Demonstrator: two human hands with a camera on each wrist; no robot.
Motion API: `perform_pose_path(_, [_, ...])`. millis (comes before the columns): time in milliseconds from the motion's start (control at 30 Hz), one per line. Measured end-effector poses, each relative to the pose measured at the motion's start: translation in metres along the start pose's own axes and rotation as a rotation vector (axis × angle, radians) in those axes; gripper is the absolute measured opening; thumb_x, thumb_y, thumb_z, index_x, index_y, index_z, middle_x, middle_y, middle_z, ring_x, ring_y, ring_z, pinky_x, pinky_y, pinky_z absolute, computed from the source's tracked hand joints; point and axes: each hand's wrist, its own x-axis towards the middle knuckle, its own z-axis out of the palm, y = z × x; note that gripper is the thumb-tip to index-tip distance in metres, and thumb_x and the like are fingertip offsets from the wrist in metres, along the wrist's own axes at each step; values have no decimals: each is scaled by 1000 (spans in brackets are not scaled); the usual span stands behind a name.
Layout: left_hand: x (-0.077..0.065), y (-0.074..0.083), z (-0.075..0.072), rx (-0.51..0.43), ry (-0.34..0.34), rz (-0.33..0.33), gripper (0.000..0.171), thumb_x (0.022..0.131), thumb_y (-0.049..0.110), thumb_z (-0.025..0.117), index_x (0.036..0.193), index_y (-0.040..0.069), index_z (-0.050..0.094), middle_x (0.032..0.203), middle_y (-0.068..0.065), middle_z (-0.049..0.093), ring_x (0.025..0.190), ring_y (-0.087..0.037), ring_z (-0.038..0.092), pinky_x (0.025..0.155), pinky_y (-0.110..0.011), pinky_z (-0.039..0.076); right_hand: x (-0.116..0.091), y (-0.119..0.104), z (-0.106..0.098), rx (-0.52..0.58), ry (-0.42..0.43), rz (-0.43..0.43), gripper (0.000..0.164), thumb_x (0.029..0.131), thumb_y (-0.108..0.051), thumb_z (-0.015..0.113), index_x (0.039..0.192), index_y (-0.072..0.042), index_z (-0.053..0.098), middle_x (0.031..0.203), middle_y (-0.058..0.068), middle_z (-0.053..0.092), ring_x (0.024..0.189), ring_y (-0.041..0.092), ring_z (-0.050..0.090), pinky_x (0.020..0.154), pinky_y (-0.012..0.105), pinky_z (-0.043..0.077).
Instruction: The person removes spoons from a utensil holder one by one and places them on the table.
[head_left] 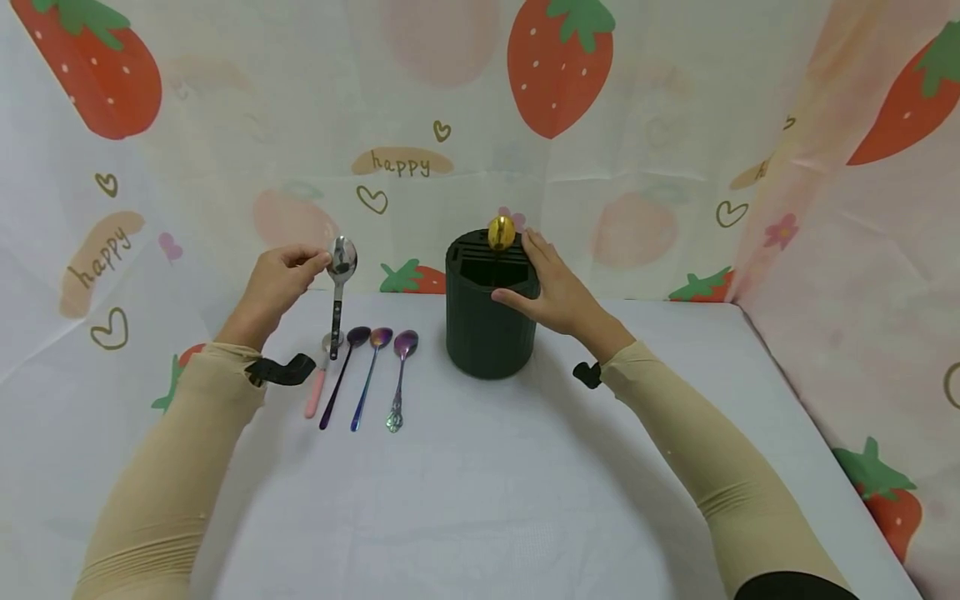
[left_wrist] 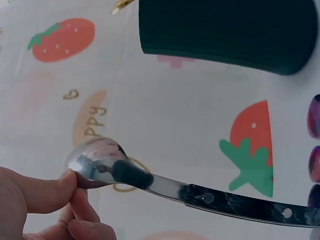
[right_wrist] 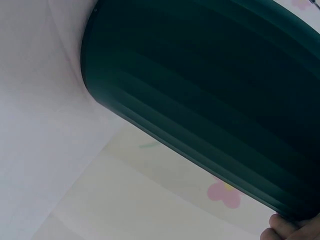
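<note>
My left hand (head_left: 279, 279) pinches a metal spoon with a black riveted handle (head_left: 337, 308) by the edge of its bowl. That spoon hangs handle down, above the left end of a row of spoons; its silver bowl (left_wrist: 97, 162) fills the lower left of the left wrist view. My right hand (head_left: 558, 292) grips the upper right side of a dark green utensil holder (head_left: 489, 333), thumb at the front rim and fingers toward the back. In the right wrist view its fingertips (right_wrist: 282, 227) touch the holder's edge. A gold spoon (head_left: 501, 233) stands upright in the holder, bowl up.
On the white table (head_left: 450, 500) lie a pink-handled spoon (head_left: 315, 393), a dark purple spoon (head_left: 345, 367), a blue and purple spoon (head_left: 369, 375) and a spoon with an ornate handle (head_left: 401, 375). A strawberry-print cloth (head_left: 480, 108) hangs behind.
</note>
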Motion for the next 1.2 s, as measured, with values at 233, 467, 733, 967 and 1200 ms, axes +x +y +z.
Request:
perform_pose_path(233, [2, -13, -12, 58, -18, -76, 49, 110, 38, 61, 134, -4, 67, 97, 6, 57, 88, -11, 50, 75, -22, 45, 0, 0, 1, 3, 0, 2, 122, 89, -91, 53, 174, -17, 6, 181, -3, 0, 167, 22, 2, 130, 59, 18])
perform_pose_path(467, [0, -24, -21, 100, -101, -192, 60, 114, 41, 50, 149, -7, 55, 144, -26, 52, 123, -37, 50, 105, -47, 46, -1, 1, 2, 3, 8, 3, 123, 89, -91, 52, 174, -13, 8, 181, -3, 1, 167, 22, 2, 130, 59, 18])
perform_pose_path(733, [1, -39, -31, 106, -172, -311, 63, 114, 39, 51, 155, -9, 48, 161, -33, 41, 148, -52, 39, 124, -65, 29, -1, 0, 0, 5, -1, 3, 123, 89, -90, 53, 174, -14, 7, 181, -3, 0, 167, 21, 0, 130, 59, 17])
perform_pose_path(967, [5, -60, -38, 111, -217, -344, 68, 113, 40, 50, 154, -13, 45, 156, -33, 42, 140, -47, 41, 124, -61, 32, -1, -1, -1, 5, -7, 8, 122, 90, -89, 55, 174, -15, 6, 181, -3, -1, 167, 20, -1, 130, 58, 16])
perform_pose_path(1200, [11, -80, -36, 138, -192, -345, 52, 110, 36, 58, 137, -9, 60, 104, -8, 54, 98, -24, 49, 97, -39, 49, -1, -1, 0, 2, -5, 11, 124, 88, -91, 54, 174, -15, 6, 181, -3, 0, 167, 21, 0, 130, 59, 17])
